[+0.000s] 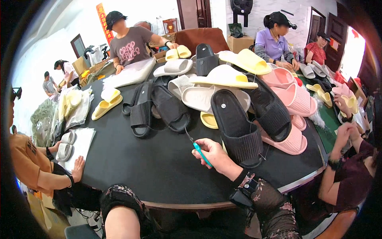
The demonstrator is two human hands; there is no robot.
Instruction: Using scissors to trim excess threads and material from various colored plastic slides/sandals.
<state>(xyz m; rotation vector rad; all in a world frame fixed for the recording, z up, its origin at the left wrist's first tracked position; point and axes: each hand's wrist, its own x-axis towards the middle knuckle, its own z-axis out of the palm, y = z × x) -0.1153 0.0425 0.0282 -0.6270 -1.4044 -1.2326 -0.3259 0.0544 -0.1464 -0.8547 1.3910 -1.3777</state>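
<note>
Near the middle of the black table point(131, 167), my right hand point(217, 156) is closed around a teal-handled tool point(202, 154) with a thin, dark, slightly curved tip. That tip points up and left, close to the toe end of a black slide slipper point(170, 106) and a thin thread there. Another black slipper point(140, 115) lies to its left, joined by the thread. Just beyond my right hand, a large black slipper point(239, 133) leans on the pile, a loose thread at its toe. My left hand is not in view.
White, yellow and pink slippers point(296, 97) are heaped behind. A yellow pair point(106, 104) lies to the left, near plastic bags point(129, 73). Co-workers sit or stand around the table; one at left has a hand by a grey pair point(65, 146). The table's front edge point(191, 206) curves before me.
</note>
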